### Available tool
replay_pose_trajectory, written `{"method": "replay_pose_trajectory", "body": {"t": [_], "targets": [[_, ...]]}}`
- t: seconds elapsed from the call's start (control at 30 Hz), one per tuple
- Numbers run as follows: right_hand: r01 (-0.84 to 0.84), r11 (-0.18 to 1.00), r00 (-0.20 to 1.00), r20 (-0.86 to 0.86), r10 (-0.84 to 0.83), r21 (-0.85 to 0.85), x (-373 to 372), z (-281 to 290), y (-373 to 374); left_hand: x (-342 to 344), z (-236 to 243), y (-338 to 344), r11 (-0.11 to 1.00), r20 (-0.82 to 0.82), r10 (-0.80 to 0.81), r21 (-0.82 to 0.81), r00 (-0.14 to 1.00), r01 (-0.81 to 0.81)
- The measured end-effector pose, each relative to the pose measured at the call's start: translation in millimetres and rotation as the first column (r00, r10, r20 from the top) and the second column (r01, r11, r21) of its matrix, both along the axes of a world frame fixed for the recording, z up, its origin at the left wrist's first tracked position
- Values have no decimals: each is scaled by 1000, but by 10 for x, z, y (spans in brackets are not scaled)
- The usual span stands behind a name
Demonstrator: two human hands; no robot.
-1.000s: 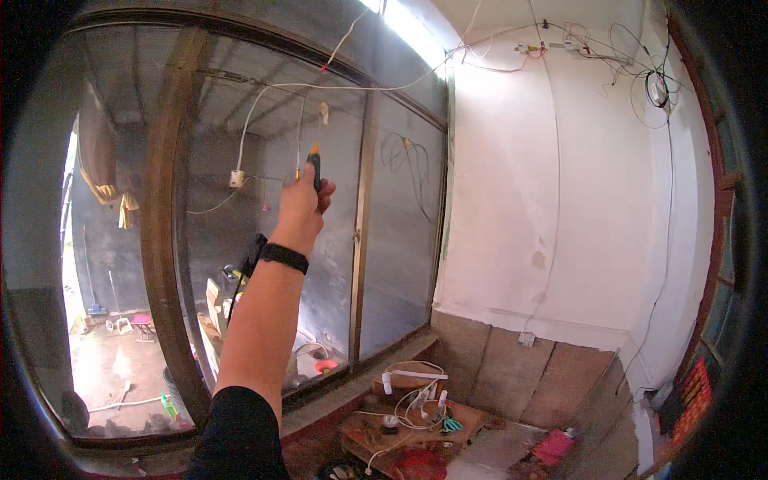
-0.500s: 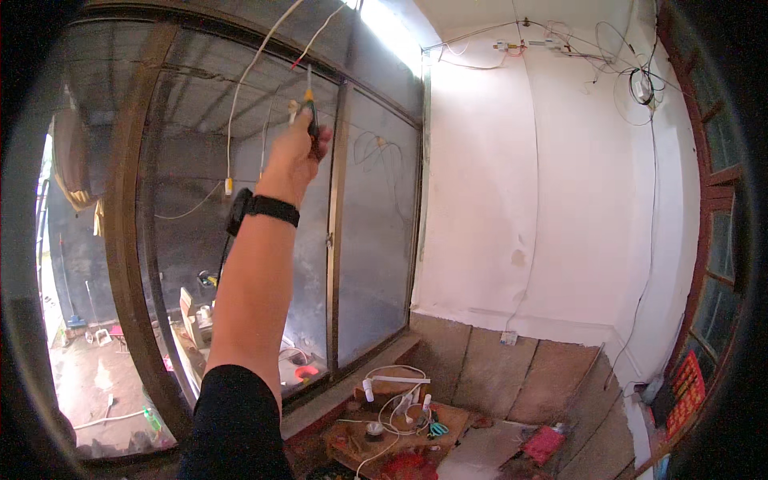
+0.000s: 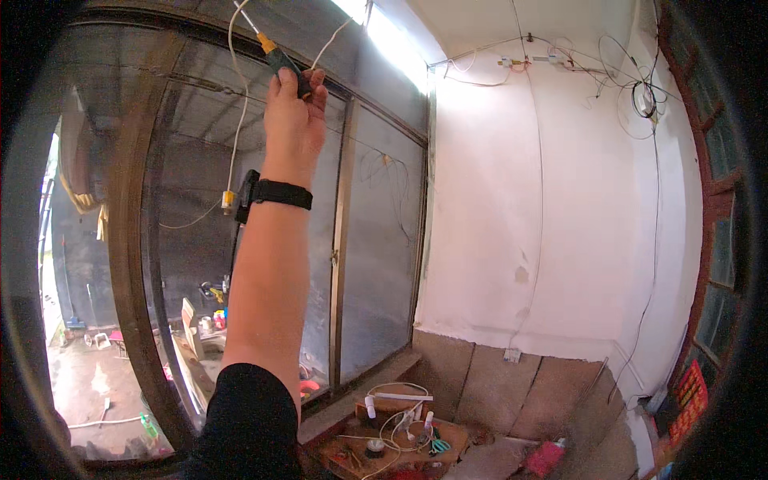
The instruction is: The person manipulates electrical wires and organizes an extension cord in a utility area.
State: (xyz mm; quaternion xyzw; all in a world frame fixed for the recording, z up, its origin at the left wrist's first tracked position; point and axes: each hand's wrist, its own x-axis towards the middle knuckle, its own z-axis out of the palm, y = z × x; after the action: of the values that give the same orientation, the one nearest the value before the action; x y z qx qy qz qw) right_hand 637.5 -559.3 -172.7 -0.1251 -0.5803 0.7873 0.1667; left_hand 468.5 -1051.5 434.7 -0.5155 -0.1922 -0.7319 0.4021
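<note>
1. Left hand (image 3: pixel 292 116) is up high, arm outstretched, in front of the dark glass panels (image 3: pixel 376 240). Grip: closed round a screwdriver (image 3: pixel 273 53). Right hand: out of view, state cannot be told.
2. Screwdriver sits near the top edge of the view, tilted, pointing up and left. Dark handle (image 3: pixel 286 68) lies in the hand, thumb along its near side, fingers curled on the right. Yellow collar (image 3: pixel 266 42) and metal shaft (image 3: pixel 248 16) stand clear of the fingers; far tip too near the edge to make out.
3. Handling, my judgement: light, stiff, hard to break. Handle looks the sure hold; shaft probably slick and a poor place to grip. Overhead reach likely tires the wrist more than the weight does.
4. White cable (image 3: pixel 332 42) comes down from the upper right to the fingertips. Whether they pinch it or only brush it, cannot tell. Likely light and bendy, best held close to its end.
5. White cord (image 3: pixel 242 104) hangs just left of the hand, curving close by the shaft; touching or apart, unclear. White-and-yellow fitting (image 3: pixel 229 200) at its lower end, beside the black wristband (image 3: pixel 282 194). Cord looks soft and apt to swing; fitting, probably hard plastic, is the firmer hold.
6. Below, well apart: low wooden table (image 3: pixel 450 458) bearing loose cords and a teal-handled tool (image 3: pixel 438 445).
</note>
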Motion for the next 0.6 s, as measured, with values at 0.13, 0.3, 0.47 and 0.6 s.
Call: {"method": "replay_pose_trajectory", "body": {"t": [0.13, 0.3, 0.47, 0.6], "targets": [[71, 997, 984, -162, -74, -22, 62, 388, -319, 239, 62, 5, 1000, -101, 28, 5, 995, -28], [-35, 998, 998, -44, 37, 49, 2, 323, -169, 519, 70, 62, 954, -114, 292, -30, 950, -297], [29, 999, 997, -78, -26, 31, 146, 527, -353, 642, -37, 199, 864, -113, 471, -143, 875, -483], [-120, 993, 992, -40, 120, 7, 65, 233, -154, 707, -88, 252, 935, -51, 328, -125, 943, -332]]}}
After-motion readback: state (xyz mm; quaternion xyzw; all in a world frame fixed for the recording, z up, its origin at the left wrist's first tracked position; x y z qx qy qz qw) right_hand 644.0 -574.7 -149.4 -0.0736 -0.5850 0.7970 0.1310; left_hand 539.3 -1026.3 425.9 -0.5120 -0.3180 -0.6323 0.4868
